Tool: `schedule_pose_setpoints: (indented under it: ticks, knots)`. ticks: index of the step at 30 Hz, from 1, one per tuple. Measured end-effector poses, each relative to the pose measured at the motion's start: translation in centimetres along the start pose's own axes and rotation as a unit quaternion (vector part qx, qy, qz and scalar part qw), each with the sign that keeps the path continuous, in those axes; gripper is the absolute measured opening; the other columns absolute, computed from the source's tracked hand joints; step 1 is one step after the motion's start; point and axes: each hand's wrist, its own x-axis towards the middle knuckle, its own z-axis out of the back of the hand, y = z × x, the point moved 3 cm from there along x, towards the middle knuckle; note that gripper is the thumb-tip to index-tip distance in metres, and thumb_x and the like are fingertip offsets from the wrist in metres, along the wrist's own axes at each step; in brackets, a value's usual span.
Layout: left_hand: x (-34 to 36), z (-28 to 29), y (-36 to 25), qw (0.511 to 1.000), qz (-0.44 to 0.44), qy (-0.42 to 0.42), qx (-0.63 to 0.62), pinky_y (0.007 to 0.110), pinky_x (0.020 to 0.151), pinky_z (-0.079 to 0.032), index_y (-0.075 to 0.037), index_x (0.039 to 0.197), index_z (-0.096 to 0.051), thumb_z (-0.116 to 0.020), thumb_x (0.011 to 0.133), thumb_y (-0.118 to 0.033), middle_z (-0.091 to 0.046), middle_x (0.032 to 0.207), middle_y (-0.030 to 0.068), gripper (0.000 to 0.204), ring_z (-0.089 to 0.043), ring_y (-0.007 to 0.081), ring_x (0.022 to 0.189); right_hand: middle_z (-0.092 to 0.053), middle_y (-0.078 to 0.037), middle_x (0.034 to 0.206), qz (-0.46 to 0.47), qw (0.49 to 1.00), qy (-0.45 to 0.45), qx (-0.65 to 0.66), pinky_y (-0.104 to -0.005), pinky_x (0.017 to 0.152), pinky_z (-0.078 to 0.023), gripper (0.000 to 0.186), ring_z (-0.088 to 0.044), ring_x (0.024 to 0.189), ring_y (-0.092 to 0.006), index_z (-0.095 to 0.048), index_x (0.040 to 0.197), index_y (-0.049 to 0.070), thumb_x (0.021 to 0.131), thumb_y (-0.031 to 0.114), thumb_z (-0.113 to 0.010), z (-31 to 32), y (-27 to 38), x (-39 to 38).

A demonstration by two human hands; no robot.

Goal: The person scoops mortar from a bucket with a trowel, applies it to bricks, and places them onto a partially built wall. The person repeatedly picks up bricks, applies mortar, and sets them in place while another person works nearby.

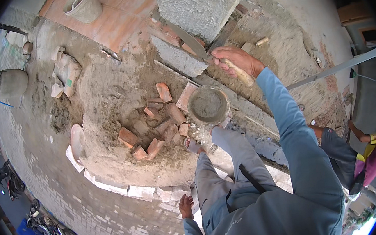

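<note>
My right hand (237, 60) is wrapped round the pale wooden handle of a trowel (197, 46). Its long, narrow grey blade points up and left, over a course of bricks and mortar beside a rough concrete block (202, 7). Down by my left thigh hangs my left hand (186, 206), empty, with loosely bent fingers. A round bucket (190, 106) of grey mortar stands by my feet, below the right hand. Left of it lies a heap of broken red bricks (155, 141) on the sand.
A pale bucket (83, 9) stands on reddish boards at upper left. A crumpled sack (67, 72) and a dark tub (12, 83) lie farther left. A long metal straightedge (337, 67) slants at right. Another person (350, 156) bends over at far right. Motorcycles (51, 226) stand at lower left.
</note>
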Motion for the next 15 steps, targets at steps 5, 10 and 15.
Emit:
schedule_pose_setpoints:
  ticks: [5,10,15]
  knots:
    - [2.8,-2.3,-1.1,0.968,0.027,0.099,0.229,0.030,0.090,-0.050,0.009,0.141,-0.046,-0.052,0.099,-0.025,-0.071,0.113,0.0220,0.054,-0.068,0.0226,0.106,-0.052,0.000,0.067,-0.095,0.983,0.005,-0.156,-0.0287,0.052,-0.046,0.037,-0.053,0.055,-0.0109,-0.058,0.093,0.005,0.102,0.041,-0.055,0.2,-10.4,-7.0]
    - [6.6,-12.9,1.4,0.891,-0.056,0.179,0.414,0.046,0.112,-0.039,-0.006,0.156,-0.027,-0.067,0.087,-0.052,-0.031,0.155,0.0320,0.092,-0.039,0.0463,0.140,-0.066,-0.011,0.089,-0.132,0.839,-0.003,-0.528,-0.0391,0.068,-0.055,0.036,-0.069,0.079,-0.0247,-0.059,0.110,0.003,0.097,0.037,-0.060,3.1,-29.9,-5.9]
    - [4.5,-14.8,-0.4,0.787,0.052,0.082,0.609,0.061,0.111,-0.035,-0.031,0.160,-0.011,-0.077,0.073,-0.065,-0.012,0.161,0.0333,0.115,-0.023,0.0653,0.139,-0.069,-0.018,0.101,-0.156,0.705,-0.129,-0.679,-0.0468,0.080,-0.058,0.035,-0.071,0.089,-0.0362,-0.061,0.118,0.005,0.093,0.029,-0.061,1.3,-39.6,3.7]
